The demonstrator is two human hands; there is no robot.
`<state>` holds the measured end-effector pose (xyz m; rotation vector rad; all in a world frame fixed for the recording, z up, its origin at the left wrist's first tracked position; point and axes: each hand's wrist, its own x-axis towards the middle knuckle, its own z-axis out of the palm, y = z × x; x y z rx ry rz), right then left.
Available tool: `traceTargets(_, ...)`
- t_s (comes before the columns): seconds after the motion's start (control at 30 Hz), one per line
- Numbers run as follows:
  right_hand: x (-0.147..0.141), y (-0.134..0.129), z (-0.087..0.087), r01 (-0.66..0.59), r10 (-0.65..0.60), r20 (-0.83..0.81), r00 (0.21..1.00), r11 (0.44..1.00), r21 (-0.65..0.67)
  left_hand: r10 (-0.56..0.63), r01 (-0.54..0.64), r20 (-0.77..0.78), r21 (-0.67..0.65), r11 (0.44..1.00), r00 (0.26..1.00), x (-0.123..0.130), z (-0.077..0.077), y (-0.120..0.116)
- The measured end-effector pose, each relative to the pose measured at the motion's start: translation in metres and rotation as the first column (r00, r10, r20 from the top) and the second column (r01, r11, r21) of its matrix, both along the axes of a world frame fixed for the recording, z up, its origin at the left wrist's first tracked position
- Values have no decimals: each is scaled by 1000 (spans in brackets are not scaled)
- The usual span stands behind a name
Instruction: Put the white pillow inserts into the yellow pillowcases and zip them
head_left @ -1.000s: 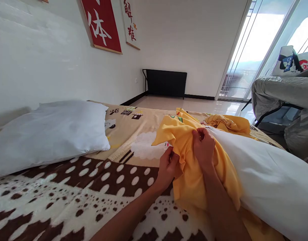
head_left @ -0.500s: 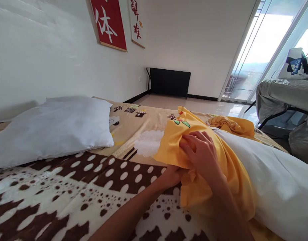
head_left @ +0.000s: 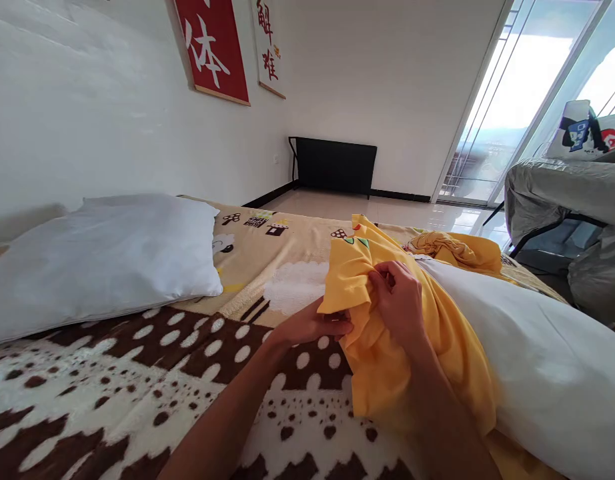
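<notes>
A yellow pillowcase [head_left: 432, 340] with a small green and red print lies bunched around the near part of a white pillow [head_left: 542, 347] at the right. My left hand [head_left: 312, 325] grips the lower edge of its loose end, the thumb on the outside and some fingers hidden under the cloth. Higher up on the same cloth, my right hand [head_left: 398, 297] pinches a gathered fold between thumb and fingers. The pillow's far part, toward the right edge, is bare.
Another white pillow [head_left: 112, 257] lies at the left by the wall. A patterned brown and cream blanket [head_left: 187, 380] covers the bed. Crumpled yellow fabric [head_left: 452, 250] rests at the far edge. Beyond stand a black panel [head_left: 335, 165] and covered furniture [head_left: 567, 187].
My left hand has moved left and up along the pillowcase edge, lifting and folding the loose end. My right hand has closed into a tighter pinch on the cloth.
</notes>
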<state>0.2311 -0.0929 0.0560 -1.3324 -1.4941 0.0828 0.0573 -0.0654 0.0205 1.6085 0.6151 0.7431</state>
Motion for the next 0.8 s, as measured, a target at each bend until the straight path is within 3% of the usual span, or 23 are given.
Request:
traceTargets(0.1, 2, 1, -1, 10, -8, -113, 994, 1000, 16, -146, 155, -163, 46, 987, 976, -15, 17, 1)
traceTargets(0.17, 1, 2, -2, 4, -1, -118, 993, 1000, 31, -153, 170, -223, 59, 984, 963, -21, 23, 7)
traceTargets(0.2, 0, 2, -3, -7, 11, -99, 995, 999, 37, -94, 109, -196, 66, 992, 976, -23, 23, 11)
traceTargets(0.27, -4, 1, -4, -45, 46, -35, 998, 998, 39, 149, -149, -6, 8, 989, 989, -22, 19, 19)
traceTargets(0.33, -8, 0, -5, -78, 77, 45, 996, 996, 38, 372, -343, 178, -175, 923, 911, -19, 13, 25)
traceTargets(0.43, -15, -3, -6, -117, 108, 163, 981, 992, 46, 421, -319, 252, -360, 877, 871, -17, 2, 28)
traceTargets(0.63, -20, -6, -7, -129, 111, 359, 927, 991, 27, 448, -293, 311, -436, 851, 838, -24, -13, 29)
traceTargets(0.8, -25, -20, 0, -189, 130, 411, 903, 976, 106, 451, -256, 364, -472, 843, 815, -16, -6, 27)
